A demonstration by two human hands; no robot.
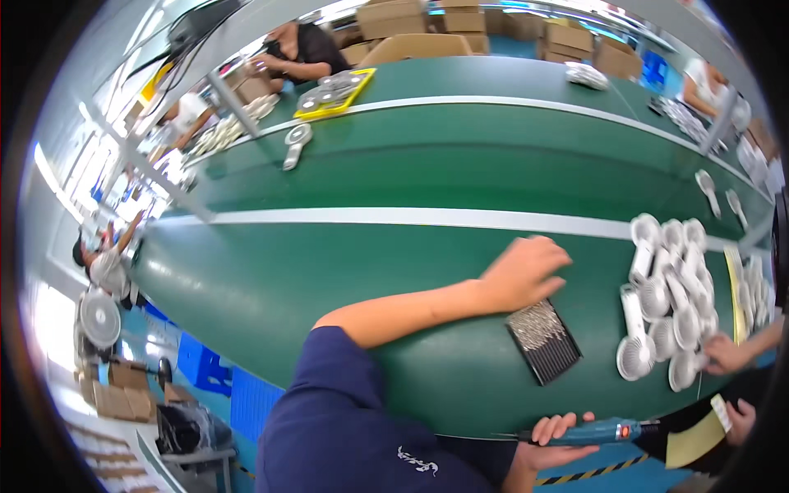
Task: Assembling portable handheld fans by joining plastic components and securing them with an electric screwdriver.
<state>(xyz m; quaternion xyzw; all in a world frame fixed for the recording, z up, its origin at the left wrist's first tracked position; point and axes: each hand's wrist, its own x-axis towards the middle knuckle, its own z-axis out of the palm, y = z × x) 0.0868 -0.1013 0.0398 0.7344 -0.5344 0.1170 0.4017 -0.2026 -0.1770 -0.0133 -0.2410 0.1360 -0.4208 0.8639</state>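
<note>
My left hand [526,269] reaches over the far end of a black ridged tray [562,355]. Its thumb stands apart from the bent fingers, and nothing shows between them. Small metal screws [538,325] fill the tray's far part, while bare grooves show at the near end. Down by the bench's front edge, my right hand [559,440] is wrapped round a blue electric screwdriver [604,432], its thin bit pointing left. To the right of the tray lies a pile of white handheld fans [675,283], with round grilles and handles.
A co-worker's hand [725,355] touches the pile's right side; another [742,421] is by a yellow sheet [699,440]. Beyond a white rail [411,216] runs a green belt [427,164] with a single fan part [296,146]. A yellow tray [359,89] stands farther back.
</note>
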